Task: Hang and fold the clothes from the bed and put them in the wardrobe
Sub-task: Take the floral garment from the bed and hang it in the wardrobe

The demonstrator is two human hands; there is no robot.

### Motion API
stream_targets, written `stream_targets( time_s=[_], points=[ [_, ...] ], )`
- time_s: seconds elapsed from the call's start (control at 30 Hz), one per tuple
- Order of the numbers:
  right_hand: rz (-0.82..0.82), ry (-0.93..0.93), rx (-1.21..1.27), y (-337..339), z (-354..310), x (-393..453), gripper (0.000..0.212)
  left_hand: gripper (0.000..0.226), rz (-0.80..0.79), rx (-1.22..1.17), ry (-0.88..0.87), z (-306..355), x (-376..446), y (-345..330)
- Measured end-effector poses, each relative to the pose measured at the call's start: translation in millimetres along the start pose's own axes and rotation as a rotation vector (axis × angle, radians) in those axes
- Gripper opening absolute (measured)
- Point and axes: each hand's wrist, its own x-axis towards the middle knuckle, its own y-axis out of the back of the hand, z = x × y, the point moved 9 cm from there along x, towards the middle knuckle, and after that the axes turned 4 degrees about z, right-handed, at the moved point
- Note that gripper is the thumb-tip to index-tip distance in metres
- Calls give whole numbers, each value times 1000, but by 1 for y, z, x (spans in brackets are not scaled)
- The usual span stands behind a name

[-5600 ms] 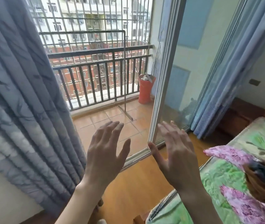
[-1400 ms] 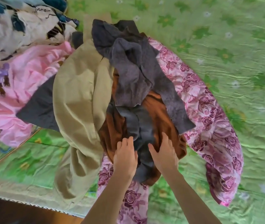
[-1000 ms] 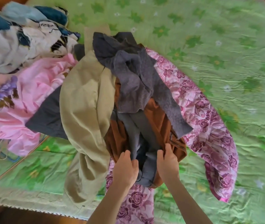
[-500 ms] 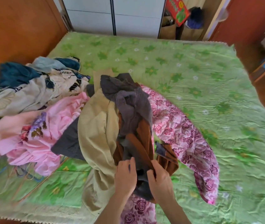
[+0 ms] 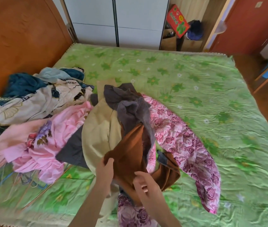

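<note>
Head view, left to right: a heap of pink clothes (image 5: 48, 145) and pale printed fabric lies near the wooden headboard (image 5: 23, 38), with thin hangers (image 5: 31, 182) beneath its near edge. Next comes a beige garment (image 5: 100, 136), then the brown garment (image 5: 130, 153), raised off the pile at the near edge of the bed (image 5: 211, 95). The left hand (image 5: 104, 172) pinches its upper left edge; the right hand (image 5: 144, 182) has fingers curled into its lower fold. A grey knit (image 5: 130, 107) drapes over its far end, and a rose-print piece (image 5: 187, 145) lies to the right. The brown cloth looks soft, light and limp, so it will likely sag and drag the grey knit along; taking it by waistband or shoulders seems wisest.
</note>
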Motion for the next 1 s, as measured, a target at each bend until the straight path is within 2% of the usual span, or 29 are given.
stream_targets(
  time_s=[0.2, 0.37, 0.43, 0.53, 0.67, 0.77, 0.9, 0.93, 1.0],
  points=[
    [78, -143, -35, 2, 31, 37, 22, 16, 266, -80, -124, 20, 12, 70],
    [139, -228, 84, 1, 43, 69, 19, 16, 235, -38, -266, 73, -7, 67],
    [124, -278, 135, -6, 44, 87, 30, 14, 227, -24, -281, 93, -13, 56],
    [47, -275, 39, -16, 36, 119, 63, 19, 267, -58, -315, 123, -21, 50],
    [92, -240, -33, -7, 26, 167, 69, 19, 408, -118, -302, 142, -6, 76],
    [107, -235, -130, -5, 24, 200, 73, 17, 448, -108, -308, 152, 20, 104],
    [141, -271, -240, -23, 24, 254, 84, 11, 406, -59, -310, 164, 71, 122],
    [148, -310, -232, -30, 25, 269, 88, 5, 375, -49, -311, 166, 85, 123],
    [166, -385, -146, -46, 28, 298, 97, 8, 278, 9, -330, 166, 116, 118]
  ],
)
